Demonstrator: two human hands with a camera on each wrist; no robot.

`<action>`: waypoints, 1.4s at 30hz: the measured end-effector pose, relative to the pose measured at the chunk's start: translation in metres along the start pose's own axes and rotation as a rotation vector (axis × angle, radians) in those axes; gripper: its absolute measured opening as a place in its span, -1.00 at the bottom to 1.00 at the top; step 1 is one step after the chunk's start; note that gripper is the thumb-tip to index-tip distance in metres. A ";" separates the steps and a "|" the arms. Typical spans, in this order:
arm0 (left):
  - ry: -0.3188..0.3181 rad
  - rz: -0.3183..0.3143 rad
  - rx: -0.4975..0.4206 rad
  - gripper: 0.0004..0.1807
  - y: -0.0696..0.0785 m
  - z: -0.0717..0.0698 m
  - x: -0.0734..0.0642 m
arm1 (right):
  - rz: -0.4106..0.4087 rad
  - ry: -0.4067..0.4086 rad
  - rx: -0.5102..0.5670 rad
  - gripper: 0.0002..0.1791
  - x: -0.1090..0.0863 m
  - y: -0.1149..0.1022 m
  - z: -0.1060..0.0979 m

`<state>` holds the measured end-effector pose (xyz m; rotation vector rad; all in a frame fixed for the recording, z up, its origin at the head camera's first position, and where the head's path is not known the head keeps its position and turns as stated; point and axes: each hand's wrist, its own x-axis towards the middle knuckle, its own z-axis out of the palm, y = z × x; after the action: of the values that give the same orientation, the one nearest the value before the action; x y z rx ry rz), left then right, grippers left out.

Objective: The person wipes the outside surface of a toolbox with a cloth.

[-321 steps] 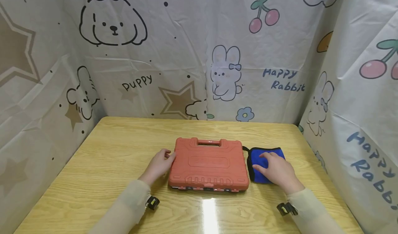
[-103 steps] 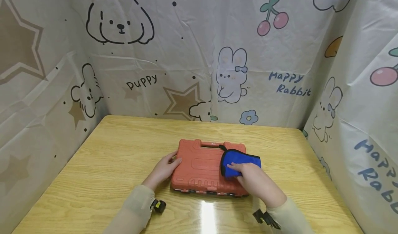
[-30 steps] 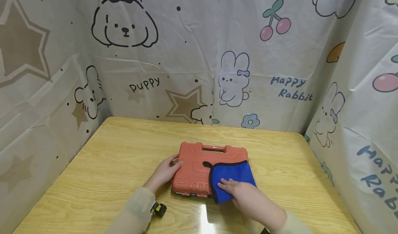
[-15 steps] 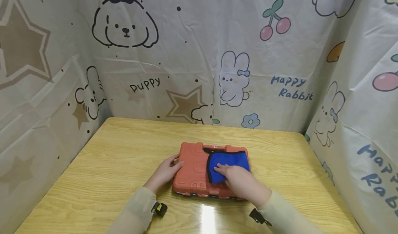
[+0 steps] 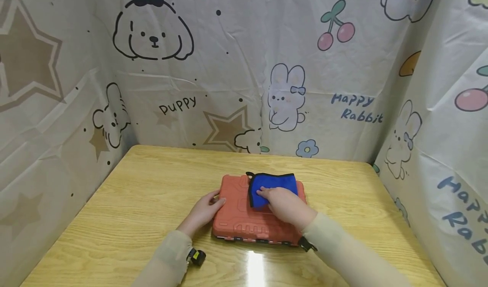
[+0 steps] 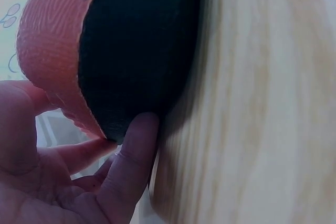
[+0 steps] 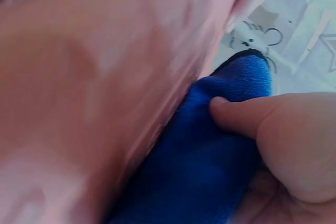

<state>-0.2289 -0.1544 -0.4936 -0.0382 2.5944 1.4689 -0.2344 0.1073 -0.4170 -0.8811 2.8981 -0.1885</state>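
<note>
A red plastic carrying case (image 5: 244, 210) with a dark lower half lies flat on the table, its latches towards me. My left hand (image 5: 203, 210) grips its left end; in the left wrist view the fingers (image 6: 134, 153) touch both its red shell and dark side. On the case's upper right part lies a folded blue cloth (image 5: 274, 181) with black edging and a small black loop. My right hand (image 5: 284, 204) presses on this cloth with fairly straight fingers. The right wrist view has the thumb (image 7: 236, 115) against the blue fabric. Cloth and hand hide the case's handle.
The wooden table (image 5: 164, 172) extends around the case. Behind and on both sides hangs a printed curtain (image 5: 228, 79) with cartoon animals. A small black camera (image 5: 196, 257) is strapped at the left wrist, another (image 5: 306, 243) at the right.
My right hand first moved the blue cloth from the table's right side onto the case, then to its front edge, and now up over the handle. The left hand keeps its place on the case.
</note>
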 end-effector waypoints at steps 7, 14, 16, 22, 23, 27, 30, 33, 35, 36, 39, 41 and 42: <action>-0.005 -0.003 -0.004 -0.35 -0.001 0.001 -0.001 | -0.037 -0.012 -0.051 -0.54 0.011 0.001 0.001; -0.010 -0.002 0.006 -0.34 -0.002 0.001 0.000 | -0.017 -0.055 -0.049 -0.52 0.009 -0.005 0.003; -0.011 0.000 0.007 -0.34 -0.002 0.001 -0.001 | -0.014 -0.062 -0.054 -0.52 0.007 -0.007 0.004; -0.010 0.013 0.032 -0.35 0.001 0.000 -0.002 | -0.064 -0.080 -0.091 -0.52 -0.007 -0.017 0.004; -0.010 0.015 0.037 -0.35 0.001 0.000 -0.002 | -0.075 -0.087 -0.100 -0.52 -0.010 -0.020 0.003; -0.004 0.023 0.053 -0.36 0.002 0.000 -0.003 | -0.108 -0.125 -0.123 -0.48 -0.022 -0.032 0.001; -0.001 0.023 0.060 -0.37 0.003 0.000 -0.003 | -0.132 -0.142 -0.120 -0.46 -0.030 -0.038 0.001; -0.004 0.022 0.062 -0.36 0.005 -0.001 -0.004 | -0.153 -0.145 -0.113 -0.44 -0.038 -0.041 0.001; -0.006 0.021 0.065 -0.36 0.005 -0.001 -0.004 | -0.161 -0.145 -0.109 -0.44 -0.043 -0.042 0.001; -0.005 0.021 0.066 -0.36 0.006 -0.001 -0.005 | -0.163 -0.147 -0.111 -0.43 -0.045 -0.043 0.000; -0.007 0.023 0.069 -0.36 0.007 -0.001 -0.005 | -0.164 -0.150 -0.113 -0.43 -0.050 -0.044 0.000; -0.008 0.023 0.068 -0.36 0.007 -0.001 -0.006 | -0.168 -0.153 -0.118 -0.44 -0.054 -0.046 0.000; -0.007 0.022 0.067 -0.36 0.007 -0.001 -0.006 | -0.172 -0.150 -0.120 -0.46 -0.055 -0.046 0.000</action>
<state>-0.2241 -0.1517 -0.4865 0.0040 2.6446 1.3854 -0.1633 0.1001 -0.4065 -1.1133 2.7190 0.0381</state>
